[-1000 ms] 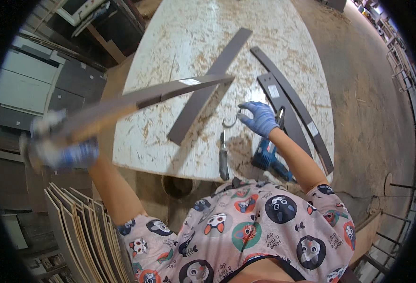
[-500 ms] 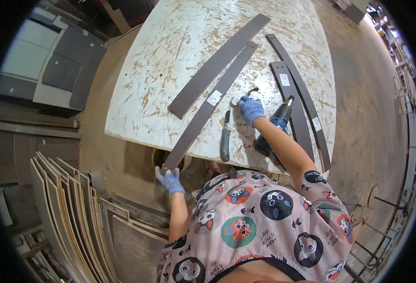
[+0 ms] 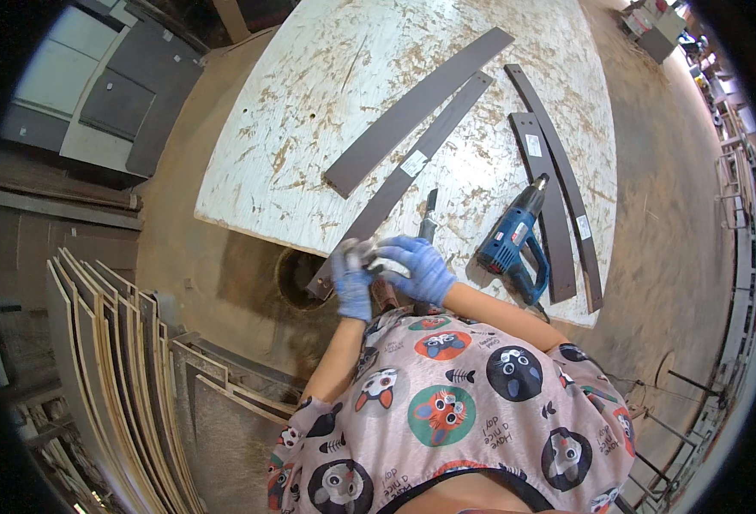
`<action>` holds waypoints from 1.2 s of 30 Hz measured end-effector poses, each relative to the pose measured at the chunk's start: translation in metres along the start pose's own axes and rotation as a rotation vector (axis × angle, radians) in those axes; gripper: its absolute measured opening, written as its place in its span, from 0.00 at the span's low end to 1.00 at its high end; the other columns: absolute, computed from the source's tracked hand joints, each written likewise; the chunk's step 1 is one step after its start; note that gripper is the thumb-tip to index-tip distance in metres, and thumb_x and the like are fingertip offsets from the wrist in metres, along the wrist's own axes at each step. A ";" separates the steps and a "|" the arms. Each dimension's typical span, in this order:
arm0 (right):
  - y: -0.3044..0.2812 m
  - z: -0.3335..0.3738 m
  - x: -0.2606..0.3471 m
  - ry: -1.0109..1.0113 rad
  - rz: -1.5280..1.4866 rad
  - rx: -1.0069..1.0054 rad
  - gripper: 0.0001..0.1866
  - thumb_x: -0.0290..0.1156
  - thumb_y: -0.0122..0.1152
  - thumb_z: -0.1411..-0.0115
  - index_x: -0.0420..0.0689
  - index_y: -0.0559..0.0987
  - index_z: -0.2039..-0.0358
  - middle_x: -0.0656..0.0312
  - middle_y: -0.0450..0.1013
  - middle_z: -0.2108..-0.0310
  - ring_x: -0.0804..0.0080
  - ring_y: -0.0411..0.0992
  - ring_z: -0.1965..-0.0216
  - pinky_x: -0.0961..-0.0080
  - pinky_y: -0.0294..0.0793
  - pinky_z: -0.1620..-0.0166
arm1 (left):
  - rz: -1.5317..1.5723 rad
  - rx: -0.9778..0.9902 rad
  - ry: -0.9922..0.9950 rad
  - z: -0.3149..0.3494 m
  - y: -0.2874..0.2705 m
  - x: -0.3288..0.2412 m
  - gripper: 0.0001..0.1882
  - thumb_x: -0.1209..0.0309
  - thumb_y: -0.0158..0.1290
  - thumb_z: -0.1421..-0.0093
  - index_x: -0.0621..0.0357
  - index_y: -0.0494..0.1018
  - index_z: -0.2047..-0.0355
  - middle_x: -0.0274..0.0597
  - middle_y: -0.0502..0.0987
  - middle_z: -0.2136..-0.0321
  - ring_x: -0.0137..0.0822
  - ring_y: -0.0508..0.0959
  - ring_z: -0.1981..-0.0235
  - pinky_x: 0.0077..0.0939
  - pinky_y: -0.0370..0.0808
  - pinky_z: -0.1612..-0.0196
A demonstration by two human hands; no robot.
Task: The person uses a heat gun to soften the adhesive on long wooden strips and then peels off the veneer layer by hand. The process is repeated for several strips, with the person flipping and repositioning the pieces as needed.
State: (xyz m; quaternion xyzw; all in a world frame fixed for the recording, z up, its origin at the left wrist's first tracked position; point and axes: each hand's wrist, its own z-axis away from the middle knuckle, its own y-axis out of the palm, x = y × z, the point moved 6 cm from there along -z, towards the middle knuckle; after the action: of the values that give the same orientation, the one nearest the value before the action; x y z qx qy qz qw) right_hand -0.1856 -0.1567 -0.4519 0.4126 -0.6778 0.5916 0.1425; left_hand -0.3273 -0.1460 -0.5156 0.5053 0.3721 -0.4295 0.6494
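Left hand (image 3: 352,278) and right hand (image 3: 418,267), both in blue gloves with greyish fingertips, meeting above the near part of the strip (image 3: 385,195). Left fingers bunched and blurred; right thumb and fingers bent toward them, partly spread. Whether either hand grips the strip or some small item cannot be told.

The strip: long, narrow, flat, dark brown with a smooth matt face; a white label (image 3: 413,163) near mid-length, a small mark or hole near its far end. It lies aslant on the table (image 3: 267,141), its near end jutting past the table's edge beside the left hand.

To its left, roughly parallel, a plain, wider brown board (image 3: 421,107). Just beyond the right hand, a knife (image 3: 429,224), dark blade pointing away. Farther right, a blue and black heat gun (image 3: 511,236), its nozzle over a labelled broad slat (image 3: 545,197); alongside, a curved narrow slat (image 3: 567,167), also labelled. Tabletop white, worn in brown patches. At lower left, upright panels (image 3: 129,368) with pale edges.
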 end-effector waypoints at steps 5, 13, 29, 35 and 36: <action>0.001 0.049 -0.054 0.395 0.359 0.149 0.26 0.42 0.61 0.54 0.51 0.72 0.53 0.58 0.65 0.49 0.57 0.65 0.52 0.61 0.64 0.50 | -0.010 -0.463 0.055 0.009 -0.149 -0.022 0.21 0.57 0.46 0.40 0.48 0.60 0.49 0.43 0.71 0.55 0.37 0.74 0.63 0.28 0.75 0.70; 0.039 0.066 -0.093 0.702 0.322 -0.078 0.31 0.29 0.61 0.56 0.50 0.66 0.49 0.48 0.60 0.49 0.49 0.64 0.52 0.63 0.67 0.50 | -0.695 -0.350 -0.365 -0.014 -0.288 0.073 0.36 0.60 0.49 0.42 0.50 0.46 0.37 0.47 0.49 0.38 0.43 0.52 0.39 0.39 0.59 0.43; -0.105 0.162 -0.124 0.817 0.569 -0.570 0.25 0.36 0.61 0.54 0.51 0.72 0.53 0.56 0.66 0.50 0.56 0.64 0.50 0.65 0.61 0.45 | -1.409 0.446 0.247 -0.040 -0.057 0.045 0.34 0.67 0.60 0.61 0.49 0.66 0.49 0.48 0.66 0.51 0.47 0.68 0.51 0.32 0.66 0.48; -0.085 0.242 -0.133 1.023 0.689 -0.386 0.32 0.38 0.64 0.58 0.48 0.69 0.49 0.55 0.67 0.53 0.56 0.65 0.52 0.66 0.62 0.47 | -0.820 0.711 -0.193 -0.033 -0.064 0.082 0.37 0.67 0.62 0.59 0.55 0.64 0.46 0.46 0.71 0.54 0.38 0.73 0.54 0.29 0.70 0.50; -0.085 0.242 -0.133 1.052 0.727 -0.326 0.33 0.39 0.64 0.59 0.48 0.69 0.49 0.55 0.68 0.53 0.57 0.66 0.52 0.66 0.63 0.48 | -0.726 0.723 -0.267 -0.029 -0.064 0.089 0.38 0.67 0.62 0.59 0.54 0.64 0.46 0.46 0.71 0.54 0.38 0.73 0.54 0.30 0.70 0.50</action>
State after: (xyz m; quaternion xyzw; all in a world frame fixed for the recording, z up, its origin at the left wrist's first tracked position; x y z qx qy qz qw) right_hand 0.0300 -0.3238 -0.5477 -0.2135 -0.6951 0.6144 0.3064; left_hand -0.3566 -0.1419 -0.6252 0.4766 0.2655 -0.7881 0.2849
